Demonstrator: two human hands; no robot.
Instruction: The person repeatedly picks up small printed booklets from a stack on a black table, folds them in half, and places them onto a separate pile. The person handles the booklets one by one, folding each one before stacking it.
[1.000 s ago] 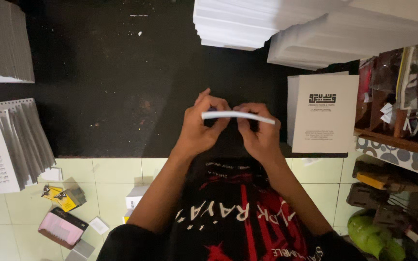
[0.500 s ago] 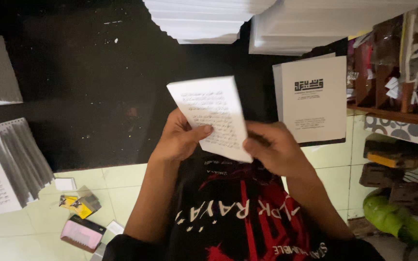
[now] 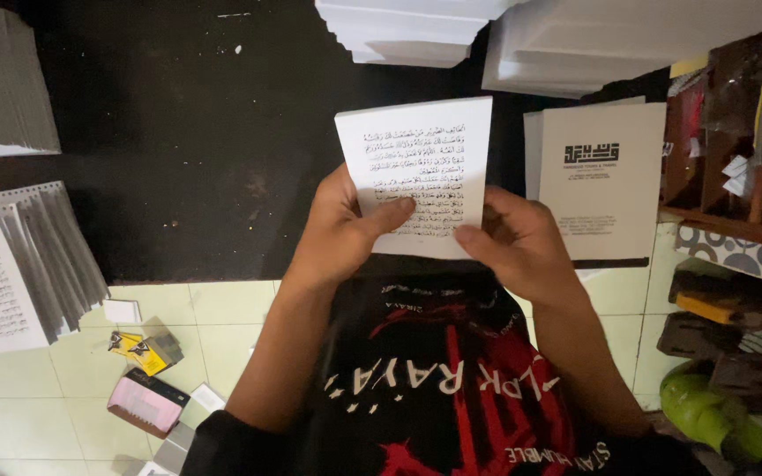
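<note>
Both hands, left hand and right hand, pinch a printed booklet upright; inspection under way, page-turning likely follows.

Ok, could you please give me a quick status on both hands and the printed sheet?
Left hand and right hand both gripping printed sheet. Sheet upright, text facing camera. Nothing blocking; cover stack lies beside it.
</note>
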